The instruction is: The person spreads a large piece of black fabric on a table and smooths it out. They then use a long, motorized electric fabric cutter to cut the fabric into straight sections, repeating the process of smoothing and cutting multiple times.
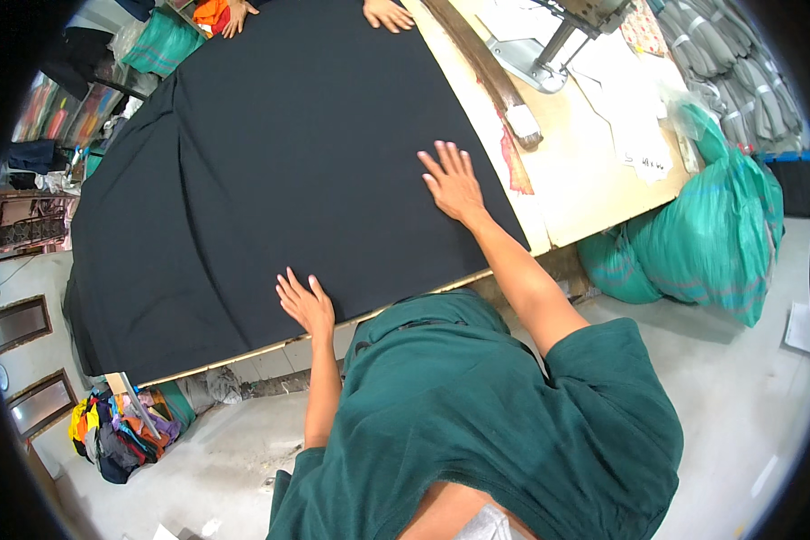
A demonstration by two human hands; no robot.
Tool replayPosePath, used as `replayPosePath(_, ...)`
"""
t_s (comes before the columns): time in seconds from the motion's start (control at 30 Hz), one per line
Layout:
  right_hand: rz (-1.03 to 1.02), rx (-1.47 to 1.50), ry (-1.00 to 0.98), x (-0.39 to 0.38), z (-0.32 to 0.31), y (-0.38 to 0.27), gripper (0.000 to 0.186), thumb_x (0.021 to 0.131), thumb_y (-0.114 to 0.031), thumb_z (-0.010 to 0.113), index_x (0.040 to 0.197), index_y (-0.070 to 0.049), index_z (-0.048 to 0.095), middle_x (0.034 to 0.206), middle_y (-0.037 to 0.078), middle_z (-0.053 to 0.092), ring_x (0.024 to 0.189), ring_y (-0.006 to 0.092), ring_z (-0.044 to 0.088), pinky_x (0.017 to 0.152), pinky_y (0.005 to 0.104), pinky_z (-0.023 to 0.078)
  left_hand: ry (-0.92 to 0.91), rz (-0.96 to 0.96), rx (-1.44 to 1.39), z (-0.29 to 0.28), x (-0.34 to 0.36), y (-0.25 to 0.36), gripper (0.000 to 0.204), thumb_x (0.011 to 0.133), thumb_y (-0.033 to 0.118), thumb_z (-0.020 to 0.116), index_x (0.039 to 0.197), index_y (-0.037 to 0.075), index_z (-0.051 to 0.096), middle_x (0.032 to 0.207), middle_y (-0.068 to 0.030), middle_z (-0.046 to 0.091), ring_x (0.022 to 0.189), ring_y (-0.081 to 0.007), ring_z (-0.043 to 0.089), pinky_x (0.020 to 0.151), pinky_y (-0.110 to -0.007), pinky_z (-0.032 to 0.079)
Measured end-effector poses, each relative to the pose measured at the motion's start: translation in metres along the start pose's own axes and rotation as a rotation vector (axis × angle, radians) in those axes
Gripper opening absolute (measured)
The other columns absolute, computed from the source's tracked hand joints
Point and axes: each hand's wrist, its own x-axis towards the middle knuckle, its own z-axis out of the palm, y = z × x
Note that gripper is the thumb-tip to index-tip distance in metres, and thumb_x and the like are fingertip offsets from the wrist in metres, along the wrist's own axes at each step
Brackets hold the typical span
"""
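A wide sheet of black fabric (279, 171) lies spread over a pale wooden counter (585, 171), covering most of its top and hanging over the left edge toward the floor. Along the bare strip at the counter's right edge lie a long wooden-handled brush (495, 76), a strip of red cloth (516, 162), sheets of white paper (634, 108) and the metal base of a machine (531, 56). Beyond the right edge, large green sacks (711, 229) rest on the grey concrete floor (756, 387), with grey rolled bundles (738, 72) stacked behind them. Under the near left corner sits a heap of bright fabric scraps (121, 436).

The person, in a dark green shirt (486, 423), leans over the near edge. The left hand (304, 301) lies flat on the black fabric just inside the near edge, fingers spread and released, gripping nothing. The right hand (452, 183) reaches further in on a straightened arm, palm down, fingers fanned open on the cloth close to its right border.

At the far edge, another person's two hands (387, 13) also rest on the fabric, near orange cloth (211, 11) and a teal bundle (157, 47).
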Motion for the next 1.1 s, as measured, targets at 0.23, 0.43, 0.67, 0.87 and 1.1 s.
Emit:
replayPosePath(0.23, 0.592, 0.304, 0.142, 0.01, -0.009, 0.072, 0.048, 0.098, -0.016, 0.064, 0.142, 0.003, 0.06, 0.157, 0.028, 0.048, 0.15, 0.0432, 0.04, 0.126, 0.0536, 0.026, 0.052, 0.068, 0.123, 0.006, -0.005, -0.011, 0.061, 0.112, 0.036, 0.046, 0.167, 0.013, 0.033, 0.175, -0.015, 0.026, 0.162, -0.0375, 0.022, 0.13, -0.057, 0.018)
replayPosePath(0.43, 0.528, -0.129, 0.349, 0.03, -0.049, 0.143, 0.068, 0.09, -0.017, 0.076, 0.151, -0.003, 0.048, 0.139, 0.03, 0.053, 0.135, 0.0479, 0.046, 0.113, 0.0566, 0.038, -0.014, 0.064, 0.104, 0.005, 0.001, -0.011, 0.061, 0.113, 0.037, 0.043, 0.168, 0.012, 0.031, 0.176, -0.0164, 0.023, 0.162, -0.0386, 0.018, 0.13, -0.058, 0.015)
replayPosePath(0.67, 0.535, 0.132, 0.123, 0.051, -0.057, 0.177, 0.08, 0.082, -0.029, 0.087, 0.149, -0.003, 0.051, 0.125, 0.028, 0.057, 0.123, 0.0464, 0.053, 0.106, 0.0547, 0.044, -0.172, -0.038, 0.009, 0.013, 0.006, -0.025, 0.066, 0.114, 0.044, 0.039, 0.171, 0.015, 0.021, 0.179, -0.0167, 0.01, 0.164, -0.0404, 0.006, 0.129, -0.06, 0.006)
replayPosePath(0.87, 0.452, 0.177, 0.19, 0.043, -0.122, 0.067, 0.072, 0.079, -0.035, 0.088, 0.137, -0.002, 0.061, 0.117, 0.022, 0.063, 0.117, 0.0418, 0.06, 0.102, 0.051, 0.047, -0.093, -0.06, -0.018, 0.019, 0.0, -0.022, 0.066, 0.114, 0.045, 0.037, 0.172, 0.017, 0.021, 0.179, -0.0168, 0.01, 0.165, -0.0394, 0.005, 0.129, -0.061, 0.004)
replayPosePath(1.1, 0.15, -0.136, 0.271, 0.027, -0.085, -0.027, 0.069, 0.089, -0.046, 0.078, 0.148, -0.017, 0.056, 0.138, 0.02, 0.059, 0.124, 0.0411, 0.059, 0.098, 0.057, 0.049, 0.015, -0.075, -0.026, 0.026, -0.007, -0.027, 0.067, 0.112, 0.049, 0.04, 0.17, 0.019, 0.025, 0.178, -0.0132, 0.015, 0.165, -0.0353, 0.008, 0.13, -0.059, 0.005)
